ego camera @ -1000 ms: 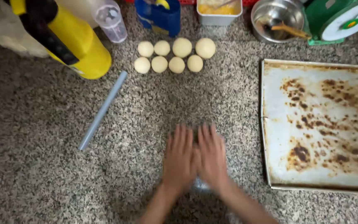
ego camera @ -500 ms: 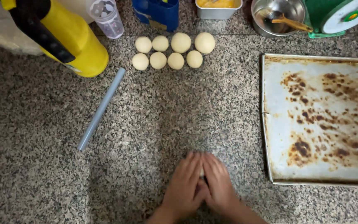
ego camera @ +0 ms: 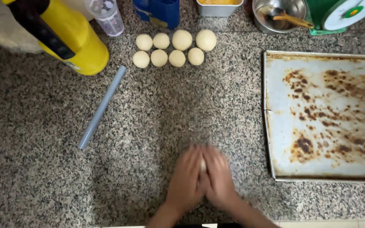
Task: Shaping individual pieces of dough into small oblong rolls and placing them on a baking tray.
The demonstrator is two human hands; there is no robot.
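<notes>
Both hands are working low on the speckled grey granite counter [ego camera: 157, 126], the left hand [ego camera: 185, 179] and right hand [ego camera: 220, 179] pressing palm to palm, fingers pointing away, blurred with movement. They are cupping one small pale lump of dough [ego camera: 202, 164], and only a sliver is peeking out between the fingers. Further up the counter, eight round pale dough balls [ego camera: 174, 50] are sitting in two rows of four, well apart from the hands. To their left, one slim blue-grey rolling rod [ego camera: 102, 107] is lying on a slant, and one big yellow plastic jug [ego camera: 70, 40] is standing past it. To the right, one scorched metal baking tray [ego camera: 326, 116] is lying flat. Along the far edge, one steel bowl [ego camera: 277, 14] is holding a wooden-handled spoon [ego camera: 290, 17].
</notes>
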